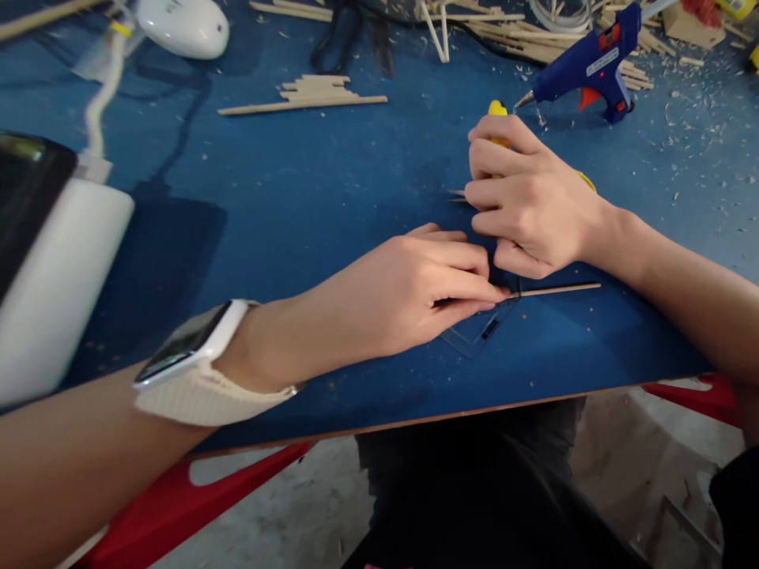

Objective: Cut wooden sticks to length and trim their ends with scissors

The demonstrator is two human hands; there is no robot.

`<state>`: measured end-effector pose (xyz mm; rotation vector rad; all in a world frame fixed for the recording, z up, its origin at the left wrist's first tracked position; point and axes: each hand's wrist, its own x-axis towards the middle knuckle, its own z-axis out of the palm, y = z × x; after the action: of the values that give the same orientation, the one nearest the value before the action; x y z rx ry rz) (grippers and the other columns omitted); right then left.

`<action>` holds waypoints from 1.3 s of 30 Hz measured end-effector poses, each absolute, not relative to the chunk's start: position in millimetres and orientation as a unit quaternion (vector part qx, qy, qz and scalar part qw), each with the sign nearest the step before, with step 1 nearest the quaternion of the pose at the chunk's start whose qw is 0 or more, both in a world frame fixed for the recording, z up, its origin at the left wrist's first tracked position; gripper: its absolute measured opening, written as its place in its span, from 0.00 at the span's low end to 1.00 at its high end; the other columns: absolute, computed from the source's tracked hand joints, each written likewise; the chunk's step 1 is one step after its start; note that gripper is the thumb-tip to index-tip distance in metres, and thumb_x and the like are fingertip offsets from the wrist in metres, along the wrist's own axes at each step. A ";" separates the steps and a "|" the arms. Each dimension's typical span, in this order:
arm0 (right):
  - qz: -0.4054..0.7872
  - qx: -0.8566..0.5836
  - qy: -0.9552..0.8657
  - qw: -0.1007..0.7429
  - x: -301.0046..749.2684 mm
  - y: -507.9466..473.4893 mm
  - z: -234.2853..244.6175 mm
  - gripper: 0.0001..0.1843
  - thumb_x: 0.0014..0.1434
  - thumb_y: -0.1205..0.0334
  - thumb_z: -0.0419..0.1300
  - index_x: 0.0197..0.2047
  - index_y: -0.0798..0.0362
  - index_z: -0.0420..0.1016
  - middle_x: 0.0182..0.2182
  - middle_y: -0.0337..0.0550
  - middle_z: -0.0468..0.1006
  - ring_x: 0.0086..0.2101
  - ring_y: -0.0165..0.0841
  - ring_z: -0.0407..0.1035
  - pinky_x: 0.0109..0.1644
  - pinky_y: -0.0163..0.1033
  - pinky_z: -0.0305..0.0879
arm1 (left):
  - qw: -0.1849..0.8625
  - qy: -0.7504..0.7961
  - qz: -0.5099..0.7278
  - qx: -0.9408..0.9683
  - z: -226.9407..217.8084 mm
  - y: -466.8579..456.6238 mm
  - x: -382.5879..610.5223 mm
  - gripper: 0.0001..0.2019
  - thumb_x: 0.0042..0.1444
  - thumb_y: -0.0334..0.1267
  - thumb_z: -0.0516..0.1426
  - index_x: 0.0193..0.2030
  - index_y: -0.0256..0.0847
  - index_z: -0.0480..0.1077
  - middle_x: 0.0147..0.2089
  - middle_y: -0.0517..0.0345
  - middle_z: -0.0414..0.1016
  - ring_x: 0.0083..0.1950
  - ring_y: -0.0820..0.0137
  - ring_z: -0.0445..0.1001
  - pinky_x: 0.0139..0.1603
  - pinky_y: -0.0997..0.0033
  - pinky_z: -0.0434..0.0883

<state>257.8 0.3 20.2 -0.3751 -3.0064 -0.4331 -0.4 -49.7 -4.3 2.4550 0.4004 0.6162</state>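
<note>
My left hand (pixel 442 284) lies low over the table, its fingers pressed together on one end of a thin wooden stick (pixel 563 290). Beneath its fingertips sits a clear plastic set square (pixel 473 341), partly covered. Closed in a fist, my right hand (pixel 527 194) grips an upright yellow craft knife (pixel 496 108), mostly hidden by the fingers. A thin dark blade comes down below the fist and meets the stick beside my left fingertips. Pointed metal tips (pixel 456 195) stick out left of the right hand, and a yellow curve (pixel 587 180) shows behind it.
A blue glue gun (pixel 584 67) rests at the back right near piled wooden sticks (pixel 504 32). Cut sticks (pixel 314 95) lie at back centre. Black-handled scissors (pixel 337 35), a white mouse (pixel 183 28) and a white device (pixel 65 276) stand on the blue table (pixel 285 190).
</note>
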 end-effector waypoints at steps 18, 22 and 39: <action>-0.128 -0.124 -0.982 0.066 257.8 -4.7 21.7 0.17 0.75 0.64 0.55 0.32 0.51 0.77 0.32 0.44 0.74 0.48 0.45 0.74 0.71 0.64 0.76 | 0.319 0.150 0.217 0.910 -2.0 -49.5 2.0 0.15 0.86 0.33 0.58 0.54 0.48 0.89 0.50 0.56 0.91 0.50 0.61 0.88 0.56 0.65 0.83; -0.127 -0.131 -0.982 0.052 259.1 -2.6 21.6 0.17 0.75 0.64 0.56 0.33 0.51 0.77 0.33 0.45 0.77 0.49 0.46 0.75 0.72 0.64 0.75 | 0.323 0.133 0.228 0.909 -2.8 -48.0 2.1 0.14 0.85 0.31 0.59 0.54 0.46 0.88 0.49 0.55 0.91 0.49 0.61 0.88 0.53 0.65 0.80; -0.159 -0.143 -0.974 0.076 267.2 -1.6 32.3 0.23 0.75 0.66 0.48 0.31 0.52 0.78 0.31 0.43 0.75 0.47 0.43 0.75 0.62 0.64 0.78 | 0.335 0.123 0.206 0.911 -1.3 -46.0 5.1 0.13 0.84 0.29 0.60 0.53 0.42 0.88 0.48 0.55 0.88 0.49 0.61 0.85 0.55 0.64 0.76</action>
<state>267.2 -1.6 32.3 -0.4299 -2.9190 -0.4754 5.1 -46.0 -1.3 2.3771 0.3205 0.5362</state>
